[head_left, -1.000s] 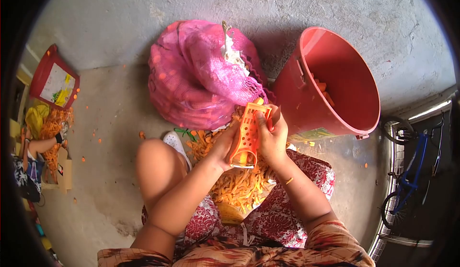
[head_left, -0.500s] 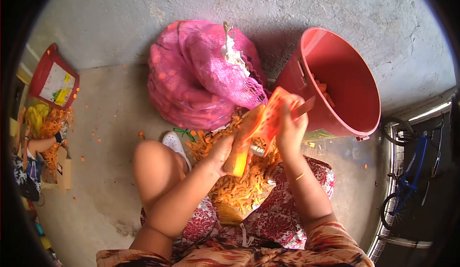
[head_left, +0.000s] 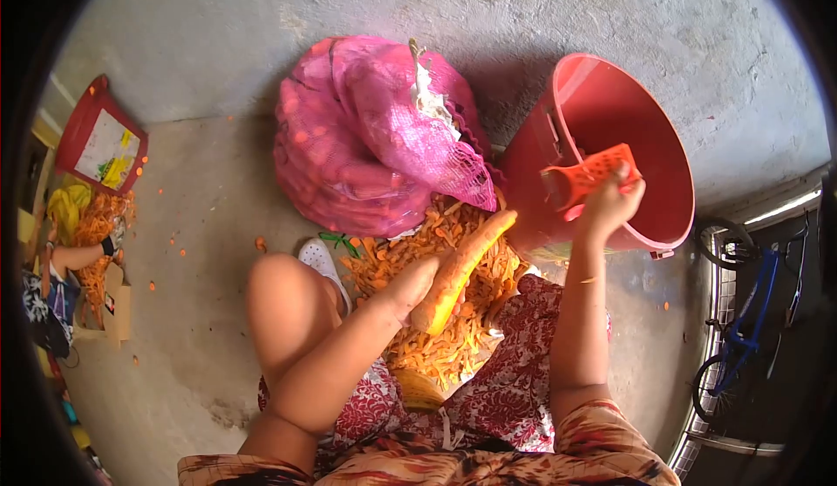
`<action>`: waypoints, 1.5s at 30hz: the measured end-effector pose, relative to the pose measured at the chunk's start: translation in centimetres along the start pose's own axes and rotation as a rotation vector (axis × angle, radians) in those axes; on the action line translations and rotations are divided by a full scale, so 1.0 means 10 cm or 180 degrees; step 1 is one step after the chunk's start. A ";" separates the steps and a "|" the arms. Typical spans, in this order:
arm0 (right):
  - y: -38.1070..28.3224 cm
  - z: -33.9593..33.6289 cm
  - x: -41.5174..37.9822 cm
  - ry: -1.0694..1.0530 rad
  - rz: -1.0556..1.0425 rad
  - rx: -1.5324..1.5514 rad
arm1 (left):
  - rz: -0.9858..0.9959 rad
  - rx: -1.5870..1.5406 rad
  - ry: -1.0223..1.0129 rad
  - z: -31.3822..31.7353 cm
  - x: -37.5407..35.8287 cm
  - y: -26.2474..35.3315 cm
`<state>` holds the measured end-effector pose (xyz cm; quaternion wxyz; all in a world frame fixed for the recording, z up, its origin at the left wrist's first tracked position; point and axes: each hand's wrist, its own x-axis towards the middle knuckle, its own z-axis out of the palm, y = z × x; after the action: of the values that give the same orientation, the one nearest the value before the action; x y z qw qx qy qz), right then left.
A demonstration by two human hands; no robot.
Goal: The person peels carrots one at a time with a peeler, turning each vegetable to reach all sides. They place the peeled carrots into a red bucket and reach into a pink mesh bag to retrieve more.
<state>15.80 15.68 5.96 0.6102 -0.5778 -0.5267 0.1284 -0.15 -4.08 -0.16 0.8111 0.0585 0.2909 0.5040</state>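
Observation:
My left hand [head_left: 418,287] is wrapped round a long orange carrot [head_left: 465,270], which is tilted above a heap of orange peelings [head_left: 410,255] between my legs. Up and to the right, my right hand [head_left: 613,203] grips a red perforated peeler [head_left: 588,176] by its handle. The peeler is in front of the near rim of a large red bucket [head_left: 670,246]. A pink mesh sack [head_left: 349,137] full of carrots stands beyond the peelings.
At the far left, another person's arm [head_left: 80,257] is beside more peelings, a cardboard box [head_left: 120,307] and a red container [head_left: 100,142]. A blue bicycle [head_left: 757,312] stands at the right. A rough grey wall [head_left: 523,6] rises behind the sack.
My right hand has moved right and up with the peeler, away from the carrot and towards the bucket. The carrot in my left hand is now in full view, its upper end tipped further right.

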 end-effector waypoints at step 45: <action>-0.48 -0.03 -1.24 -0.2601 0.0727 0.1222 | 0.0814 -0.1159 0.0036 0.16 0.04 0.16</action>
<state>8.81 4.58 3.90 0.4306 -0.4108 -0.6235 0.5070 -0.41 -2.60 1.62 0.7361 -0.0553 0.1899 0.6473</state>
